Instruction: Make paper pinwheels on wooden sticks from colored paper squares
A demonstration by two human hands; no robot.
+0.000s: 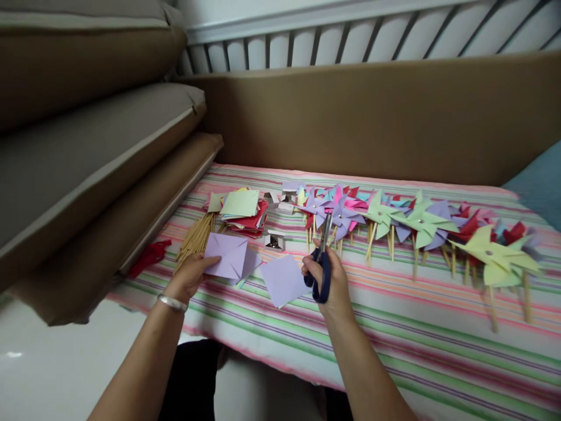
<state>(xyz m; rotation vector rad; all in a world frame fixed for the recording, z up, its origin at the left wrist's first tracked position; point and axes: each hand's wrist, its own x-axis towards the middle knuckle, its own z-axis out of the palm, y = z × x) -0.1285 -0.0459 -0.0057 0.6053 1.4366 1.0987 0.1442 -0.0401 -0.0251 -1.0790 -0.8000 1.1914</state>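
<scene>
My left hand [193, 275] pinches the left edge of a lilac paper square [226, 255] that has slits cut in from its corners. In my right hand [332, 275] is a pair of scissors [323, 263] with dark blue handles, blades pointing up and away from me. Between the hands another lilac square [284, 282] lies flat on the cloth. Beneath the held sheet more lilac and coloured paper sticks out. Just behind my left hand lies a bundle of thin wooden sticks [196, 235].
A paper stack [240, 203] lies beyond the sticks, near small open boxes [274, 240]. Many finished pinwheels [421, 220] spread across the right side of the striped cloth [394, 339]. Stacked cushions [109, 152] rise at left; a brown panel [350, 120] stands behind.
</scene>
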